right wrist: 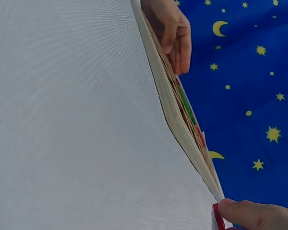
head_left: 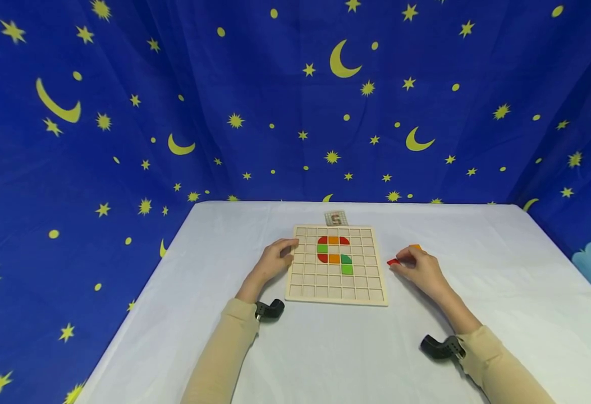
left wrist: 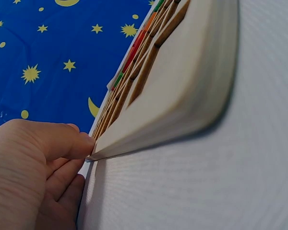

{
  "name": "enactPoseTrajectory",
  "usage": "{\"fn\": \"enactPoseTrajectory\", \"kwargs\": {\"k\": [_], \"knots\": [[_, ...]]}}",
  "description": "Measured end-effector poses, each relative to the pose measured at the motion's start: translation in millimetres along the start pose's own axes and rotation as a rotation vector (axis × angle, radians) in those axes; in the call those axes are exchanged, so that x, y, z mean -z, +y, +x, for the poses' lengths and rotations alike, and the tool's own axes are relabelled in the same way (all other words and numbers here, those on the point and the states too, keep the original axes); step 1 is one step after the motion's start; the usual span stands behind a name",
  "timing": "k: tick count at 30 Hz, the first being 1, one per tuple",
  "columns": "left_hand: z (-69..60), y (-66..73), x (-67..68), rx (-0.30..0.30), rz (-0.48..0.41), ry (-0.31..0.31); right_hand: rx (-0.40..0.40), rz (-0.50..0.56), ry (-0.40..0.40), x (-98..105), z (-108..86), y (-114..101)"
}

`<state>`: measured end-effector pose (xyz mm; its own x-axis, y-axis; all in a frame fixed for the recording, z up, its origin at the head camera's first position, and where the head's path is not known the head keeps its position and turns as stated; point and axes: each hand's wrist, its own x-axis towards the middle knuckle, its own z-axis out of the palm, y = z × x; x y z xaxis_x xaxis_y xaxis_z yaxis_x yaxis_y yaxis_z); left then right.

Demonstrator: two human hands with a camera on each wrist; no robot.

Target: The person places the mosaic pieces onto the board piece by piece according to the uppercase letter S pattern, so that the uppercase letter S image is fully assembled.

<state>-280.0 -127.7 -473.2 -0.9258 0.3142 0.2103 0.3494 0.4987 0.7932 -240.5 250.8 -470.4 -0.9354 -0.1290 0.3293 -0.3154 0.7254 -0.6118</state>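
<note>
A square wooden grid board [head_left: 307, 292] lies on the table with red, orange and green tiles [head_left: 333, 258] set in its upper middle cells, forming a curved shape. My left hand [head_left: 274, 259] rests at the board's left edge, its thumb and fingertips touching the rim and the fingers loosely bent. To the right of the board, my right hand [head_left: 423, 271] pinches a red tile [head_left: 392, 262] between thumb and fingers. An orange piece [head_left: 415, 247] shows just behind that hand's knuckles; whether the hand holds it cannot be told. In the right wrist view the red tile [right wrist: 218, 216] is partly cut off.
A small card [head_left: 336, 218] with a gridded figure printed on it lies against the board's far edge. White cloth [head_left: 346, 353] covers the table. Behind it hangs a blue curtain [head_left: 275, 84] with yellow moons and stars. Black camera mounts [head_left: 271, 309] sit on both wrists.
</note>
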Motion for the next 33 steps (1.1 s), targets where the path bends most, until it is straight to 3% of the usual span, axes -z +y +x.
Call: {"fn": "enactPoseTrajectory", "kwargs": {"k": [13, 27, 33], "knots": [[0.7, 0.3, 0.4, 0.007, 0.011, -0.001, 0.063, 0.045, -0.055, -5, 7.8, 2], [0.8, 2.0, 0.7, 0.016, 0.01, 0.01, 0.078, 0.058, -0.048, -12, 12.0, 1], [1.1, 1.4, 0.2, 0.025, 0.009, 0.007, 0.132, 0.06, -0.011, -6, 14.6, -3]]}}
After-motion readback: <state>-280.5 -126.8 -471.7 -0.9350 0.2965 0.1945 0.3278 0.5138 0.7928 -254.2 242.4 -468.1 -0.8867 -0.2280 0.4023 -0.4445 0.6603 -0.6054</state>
